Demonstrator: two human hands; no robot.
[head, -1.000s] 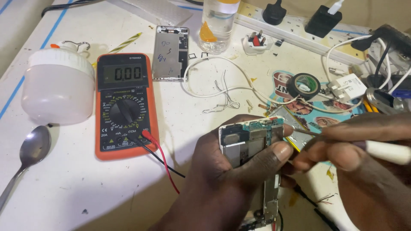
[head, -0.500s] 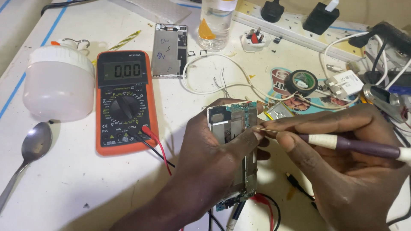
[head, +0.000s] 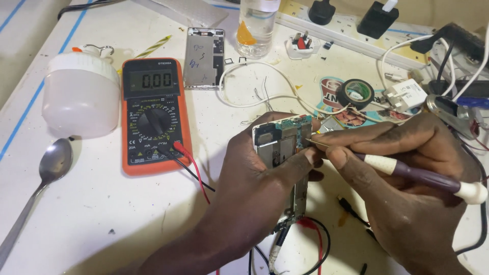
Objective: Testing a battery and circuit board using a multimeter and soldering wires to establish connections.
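**Phone board held up for the hot tool**

Far left on the counter: a spoon, lying flat, well away from the work. Next to it, a white bulb, resting on its side, out of the way too.

Then an orange meter, face up so the screen can be read (black and red wires run from its bottom edge toward the hands). Just beyond it, a silver phone back, set aside flat, near a clear bottle.

In the middle, the left hand, fingers clamped on a phone board. Held up off the counter and tilted toward the eyes, likely to make the small parts easy to see and reach.

To the right, the right hand, fingers closed tight on a purple soldering tool, gripped like a pen for a steady aim. Thin tip touching the board's right edge, near the top.

Behind, a roll of black tape and a white plug strip, close by.
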